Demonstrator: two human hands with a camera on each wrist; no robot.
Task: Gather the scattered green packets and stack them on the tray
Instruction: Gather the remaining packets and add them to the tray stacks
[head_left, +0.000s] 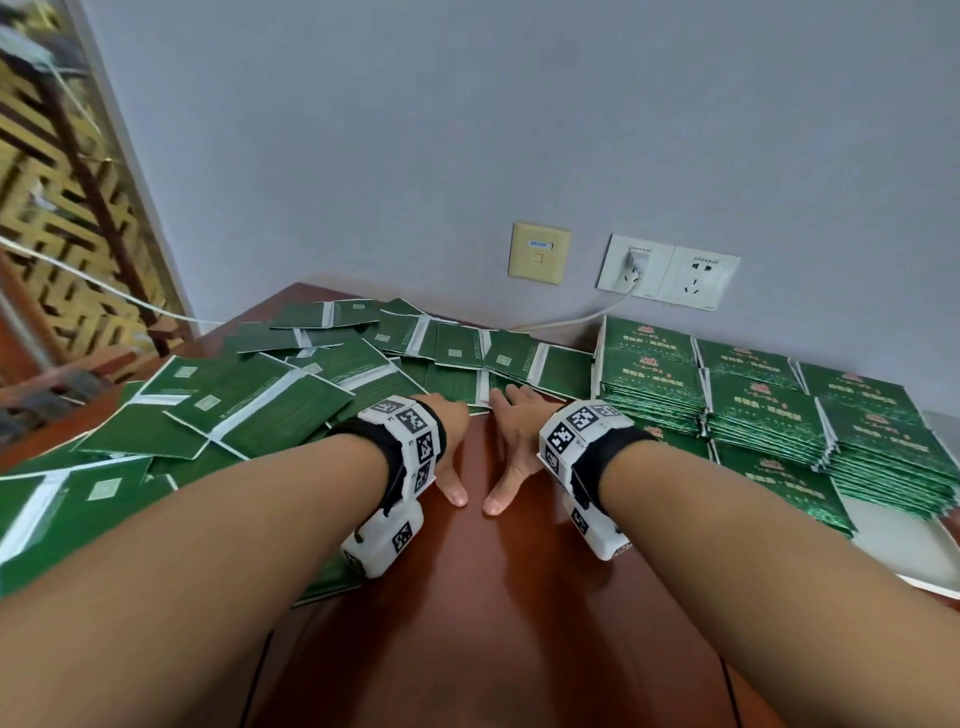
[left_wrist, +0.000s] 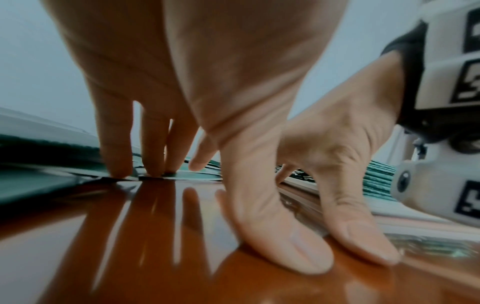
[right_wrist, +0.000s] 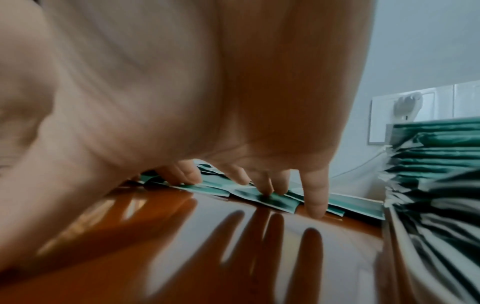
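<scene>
Your two hands sit side by side at the centre of the head view, palms down on the glossy red-brown table (head_left: 498, 623), close together but not touching. Your left hand (head_left: 451, 431) has its fingers extended, tips pressing on the near edge of the scattered green packets (head_left: 270, 405); its thumb lies flat on bare wood. Your right hand (head_left: 511, 441) is likewise spread, fingertips (right_wrist: 265, 190) resting on the front edge of a loose packet, little finger down on the wood, thumb stretched toward you. Neither hand grips anything.

The loose packets fill the left half and the middle of the frame in an overlapping heap, plain side up with white strips showing, running from the lower left edge to the wall. Some lie under your left forearm.

At the right of the frame stand the stacked packets (head_left: 769, 415), printed side up, in several neat piles on a white tray (head_left: 904, 540) whose bare corner shows at the lower right. The nearest pile rises just beside your right wrist; in the right wrist view it walls off the right side.

Behind, on the grey wall, you have a beige wall plate (head_left: 538, 253) and a white double socket (head_left: 667, 271) with a plug in it; its white cable (head_left: 571, 319) drops behind the packets at the table's far edge. A wooden lattice screen (head_left: 57, 218) stands at the upper left.
</scene>
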